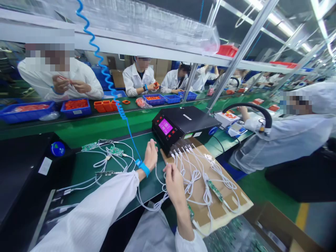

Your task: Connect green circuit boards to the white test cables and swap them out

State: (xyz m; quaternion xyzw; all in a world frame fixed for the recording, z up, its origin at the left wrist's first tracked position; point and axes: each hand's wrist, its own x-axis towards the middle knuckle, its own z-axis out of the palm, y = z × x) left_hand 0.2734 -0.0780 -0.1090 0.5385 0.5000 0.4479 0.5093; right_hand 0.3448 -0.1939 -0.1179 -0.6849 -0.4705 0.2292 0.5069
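As the green bench [84, 166] is viewed from its near edge, a black box [23, 168] is seen along its left side, and a black unit [189, 120] is placed near its far edge. From the unit's base, a cardboard sheet [244, 198] is extended toward and past the near edge. On this sheet, white cables [194, 175] are looped in loose coils, their ends lined up at the unit. The left hand [151, 155], fingers curled, is held just beside the unit's left corner; the right hand [173, 180], thumb and fingertips brought together, is held closer to the near edge. Whether anything is gripped by either cannot be told. Green circuit boards [117, 151] are laid toward the far edge, among further cables. The left wrist is encircled by a blue strap [144, 168].
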